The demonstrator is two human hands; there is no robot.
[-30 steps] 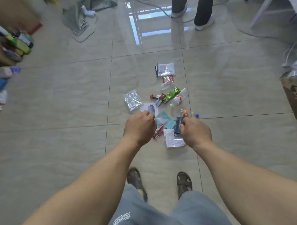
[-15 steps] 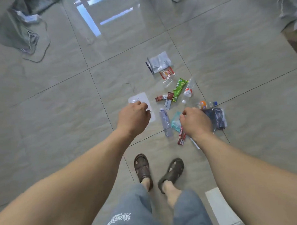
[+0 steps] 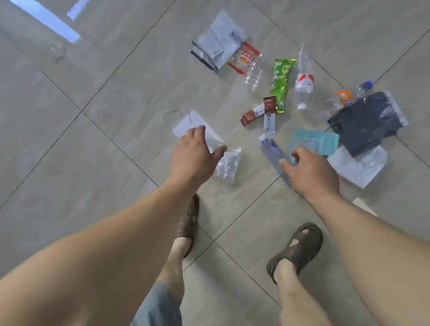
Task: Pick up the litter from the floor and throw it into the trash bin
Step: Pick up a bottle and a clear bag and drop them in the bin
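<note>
Litter lies scattered on the grey tiled floor. My left hand (image 3: pixel 194 156) hovers with fingers apart over a white paper sheet (image 3: pixel 188 122), its thumb beside a crumpled clear plastic bag (image 3: pixel 227 166). My right hand (image 3: pixel 310 171) is loosely spread, its fingertips at a flattened purple-tinted bottle (image 3: pixel 271 149) and a teal packet (image 3: pixel 314 138). Neither hand grips anything. Further out lie a green wrapper (image 3: pixel 280 83), a clear bottle with a red-and-white label (image 3: pixel 304 81) and a red snack wrapper (image 3: pixel 245 56). No trash bin is in view.
A grey mailer bag (image 3: pixel 218 43) lies at the far side of the pile. A dark garment in clear plastic (image 3: pixel 365 121) and a white bag (image 3: pixel 359 167) lie to the right. Two brown sachets (image 3: pixel 258 114) sit mid-pile. My sandalled feet (image 3: pixel 296 248) stand just behind the hands.
The view has tilted down and closer to the floor. Both hands, which were fists, have opened. The clear plastic bag now lies beside my left thumb.
</note>
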